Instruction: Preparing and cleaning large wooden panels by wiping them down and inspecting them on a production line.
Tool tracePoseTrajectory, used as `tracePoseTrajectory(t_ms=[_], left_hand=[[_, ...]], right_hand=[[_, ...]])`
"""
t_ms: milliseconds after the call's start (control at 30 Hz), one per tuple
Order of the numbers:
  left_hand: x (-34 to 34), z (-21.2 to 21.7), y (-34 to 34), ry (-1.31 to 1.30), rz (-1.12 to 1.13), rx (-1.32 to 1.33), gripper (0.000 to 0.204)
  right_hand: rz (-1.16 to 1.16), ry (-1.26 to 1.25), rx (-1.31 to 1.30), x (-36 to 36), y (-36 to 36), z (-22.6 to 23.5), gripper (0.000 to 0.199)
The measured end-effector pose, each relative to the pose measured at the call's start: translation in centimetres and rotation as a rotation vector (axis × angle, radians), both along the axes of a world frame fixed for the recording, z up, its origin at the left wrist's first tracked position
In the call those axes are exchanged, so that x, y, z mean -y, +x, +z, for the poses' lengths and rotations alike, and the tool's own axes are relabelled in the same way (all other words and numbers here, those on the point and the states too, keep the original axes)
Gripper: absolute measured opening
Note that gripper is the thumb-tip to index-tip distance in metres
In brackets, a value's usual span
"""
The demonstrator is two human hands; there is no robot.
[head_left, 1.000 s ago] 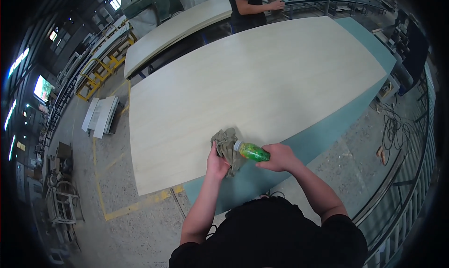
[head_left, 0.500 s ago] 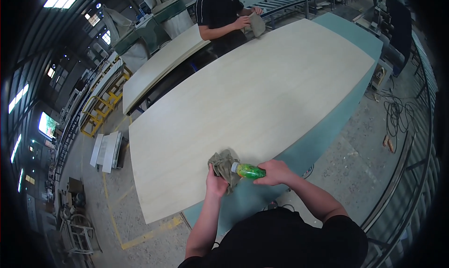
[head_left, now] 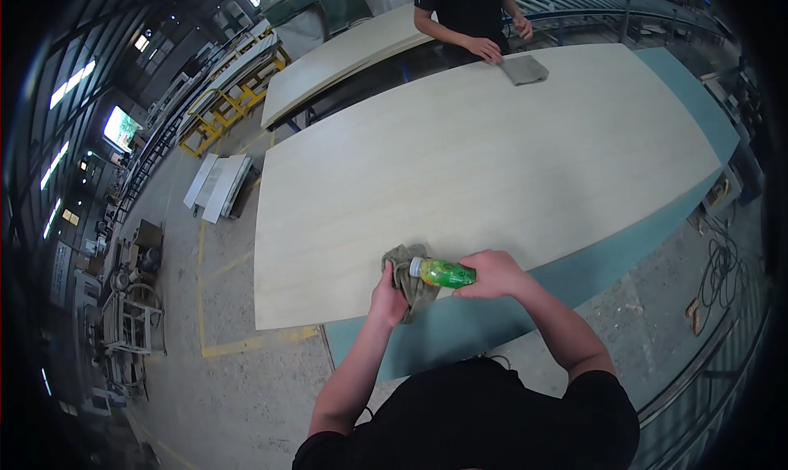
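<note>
My left hand (head_left: 389, 298) is closed on a crumpled grey-green rag (head_left: 404, 261), held over the near edge of a large pale wooden panel (head_left: 492, 166). In my right hand (head_left: 495, 275) is a green plastic bottle (head_left: 448, 274) with a whitish cap end, gripped at its base. The bottle lies nearly level, its top end pointing left against or just over the rag; I cannot tell whether it is capped. Under the panel a blue-green tabletop (head_left: 460, 332) shows along the near side.
Across the panel a co-worker (head_left: 469, 10) in black stands with one hand by a folded grey cloth (head_left: 525, 69). Behind lies another stack of pale boards (head_left: 345, 59). Yellow trolleys (head_left: 215, 113) and a small stack of white boards (head_left: 218, 184) stand left. Cables (head_left: 722, 277) lie on the floor at right.
My view has turned, shifting the scene to the right and upward on the left. The co-worker's cloth, held up before, now lies flat on the panel. Both my hands keep their holds.
</note>
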State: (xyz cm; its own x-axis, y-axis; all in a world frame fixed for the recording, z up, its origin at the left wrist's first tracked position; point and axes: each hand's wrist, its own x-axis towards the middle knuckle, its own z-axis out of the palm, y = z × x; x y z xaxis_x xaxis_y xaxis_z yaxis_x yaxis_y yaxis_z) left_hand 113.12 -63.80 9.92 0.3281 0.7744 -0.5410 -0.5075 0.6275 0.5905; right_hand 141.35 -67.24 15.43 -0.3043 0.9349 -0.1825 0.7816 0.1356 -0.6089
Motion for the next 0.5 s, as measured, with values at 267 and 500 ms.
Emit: tracePoseTrajectory(t_ms=[267,500], left_hand=[[0.2,1.1,0.1,0.035,-0.010,-0.072,0.064],[0.4,2.5,-0.1,0.097,0.058,0.048,0.064]], right_hand=[[0.072,0.040,0.033,-0.8,0.2,0.9,0.056],[-0.303,0.144,-0.531,-3.7,4.0,-4.2,0.057]])
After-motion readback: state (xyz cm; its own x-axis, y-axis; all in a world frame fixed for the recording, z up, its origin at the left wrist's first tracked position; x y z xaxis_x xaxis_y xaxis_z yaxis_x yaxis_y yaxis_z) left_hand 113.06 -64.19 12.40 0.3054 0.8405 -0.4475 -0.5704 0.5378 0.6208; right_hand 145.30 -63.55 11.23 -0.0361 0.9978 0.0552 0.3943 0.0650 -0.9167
